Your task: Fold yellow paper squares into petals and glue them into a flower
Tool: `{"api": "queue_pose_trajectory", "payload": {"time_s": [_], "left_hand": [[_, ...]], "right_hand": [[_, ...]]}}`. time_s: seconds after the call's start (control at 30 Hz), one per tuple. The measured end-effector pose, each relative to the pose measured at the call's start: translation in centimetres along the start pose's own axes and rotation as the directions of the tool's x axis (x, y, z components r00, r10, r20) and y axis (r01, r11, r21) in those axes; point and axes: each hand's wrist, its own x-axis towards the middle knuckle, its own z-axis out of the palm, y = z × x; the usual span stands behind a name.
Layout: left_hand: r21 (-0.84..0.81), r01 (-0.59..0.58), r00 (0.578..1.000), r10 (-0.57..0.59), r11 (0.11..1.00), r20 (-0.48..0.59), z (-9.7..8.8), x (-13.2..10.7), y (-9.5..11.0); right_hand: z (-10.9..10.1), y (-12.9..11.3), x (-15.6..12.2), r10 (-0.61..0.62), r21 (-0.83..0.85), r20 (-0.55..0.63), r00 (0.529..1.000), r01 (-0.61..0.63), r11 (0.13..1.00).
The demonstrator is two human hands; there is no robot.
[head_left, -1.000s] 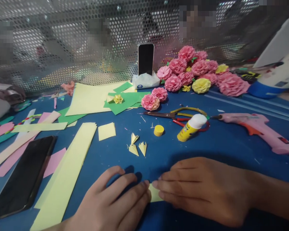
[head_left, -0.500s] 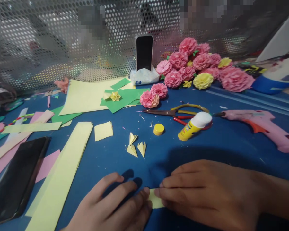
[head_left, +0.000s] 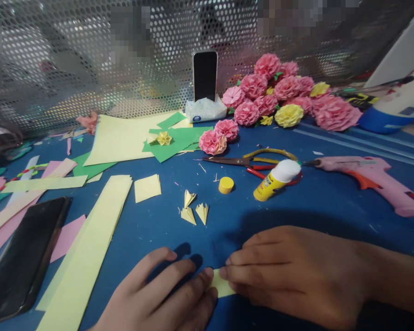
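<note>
Lying on the blue table at the near edge of the view, a small yellow slip sat directly between the two hands. It was to the right of the left hand's fingertips and to the left of the right hand's, with both hands touching it, so neither was nearer. Only its middle showed as a pale patch; the ends were covered, so its long axis could not be told, though the hands faced each other across it from side to side. On the left hand, the outer fingers were spread and lightly curled, while the fingertips nearest the wearer met the slip's left side. On the right hand, the fingers lay close together, tips over the slip's right side. Both thumbs were hidden, so whether either hand pinched the slip or only pressed it flat could not be told. Beyond the hands lay three folded cones, with a yellow cap and a glue stick farther right. A paper square and long strips lay to the left.
</note>
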Motion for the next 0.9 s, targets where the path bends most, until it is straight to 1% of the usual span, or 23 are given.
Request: {"api": "queue_pose_trajectory", "payload": {"time_s": [0.07,0.2,0.27,0.33,0.4,0.53,0.6,0.73,0.8,0.87,0.9], "left_hand": [[-0.003,0.007,1.0,-0.007,1.0,-0.01,0.0,0.0,0.0],[-0.012,-0.01,0.999,0.01,1.0,0.053,0.0,-0.2,0.0],[-0.029,0.005,0.999,-0.004,1.0,0.031,0.1,-0.1,-0.1],[-0.065,0.046,0.999,-0.045,0.997,0.01,0.3,-0.1,0.0],[-0.119,0.111,0.994,-0.111,0.987,0.003,0.6,0.0,0.1],[-0.21,0.249,0.967,-0.256,0.945,-0.005,0.8,0.4,0.4],[-0.21,0.282,0.957,-0.291,0.936,-0.012,0.6,0.6,0.5],[-0.163,0.262,0.965,-0.262,0.951,0.02,0.1,0.8,0.4],[-0.157,0.23,0.973,-0.221,0.96,0.071,0.1,0.7,0.3],[-0.176,0.193,0.98,-0.181,0.965,0.08,0.3,0.4,0.3],[-0.196,0.198,0.979,-0.182,0.96,0.094,0.6,0.2,0.4]], "right_hand": [[0.1,0.0,0.0,-0.015,-0.006,0.004,1.0,0.015,1.0],[0.3,0.1,-0.2,-0.035,-0.034,0.024,0.999,0.036,0.999],[0.3,0.2,-0.4,-0.032,-0.047,0.033,0.999,0.033,0.998],[0.4,0.3,-0.5,-0.033,-0.077,0.024,0.999,0.035,0.996],[0.5,0.2,-0.5,-0.01,-0.123,0.01,1.0,0.011,0.992],[1.1,-0.2,-0.2,0.114,-0.181,-0.005,0.994,-0.113,0.977],[1.6,-0.5,0.1,0.142,-0.196,0.005,0.99,-0.138,0.971],[2.2,-1.1,0.6,0.155,-0.246,0.003,0.988,-0.149,0.958],[2.0,-1.7,0.6,0.169,-0.292,-0.017,0.985,-0.166,0.942],[1.5,-2.4,0.4,0.196,-0.362,-0.047,0.979,-0.2,0.911],[1.3,-2.9,0.3,0.215,-0.398,-0.054,0.975,-0.219,0.891]]}}
